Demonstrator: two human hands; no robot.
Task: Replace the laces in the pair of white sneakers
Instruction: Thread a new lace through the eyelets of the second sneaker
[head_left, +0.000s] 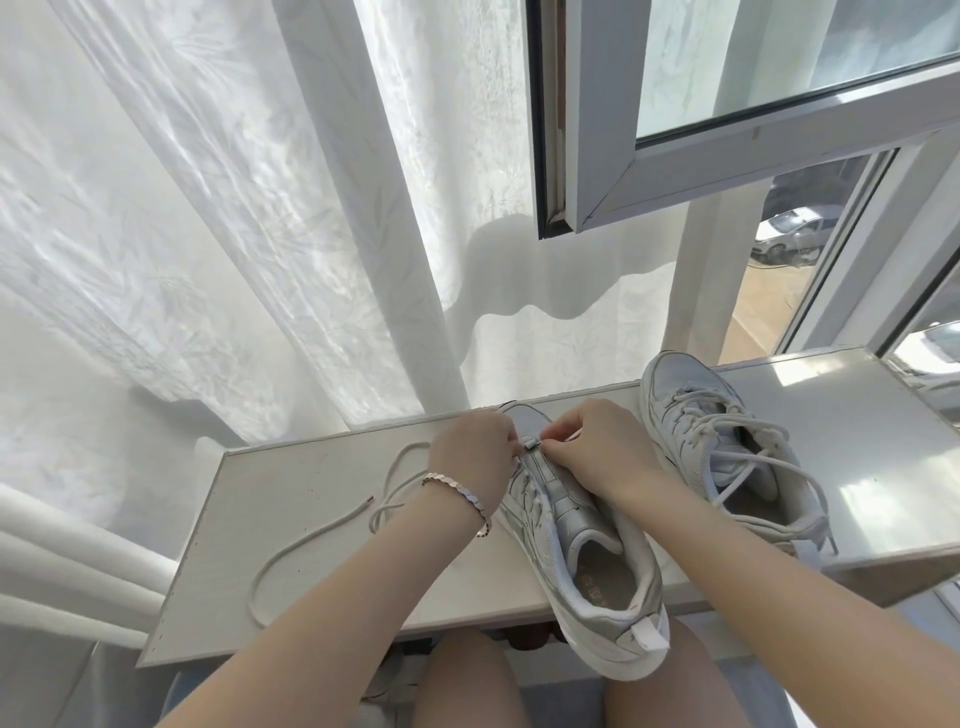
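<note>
You sit at a home window. Sheer curtains and an open casement rise behind your shelf; a parked car shows outside.

near sneaker: unlaced, on shelf edge | far sneaker: laced | loose lace: left

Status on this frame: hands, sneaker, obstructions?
Front eyelets of near sneaker: right hand pinches lace tip; left hand beside, grip hidden. Loose lace on shelf. Nothing blocking.
</note>
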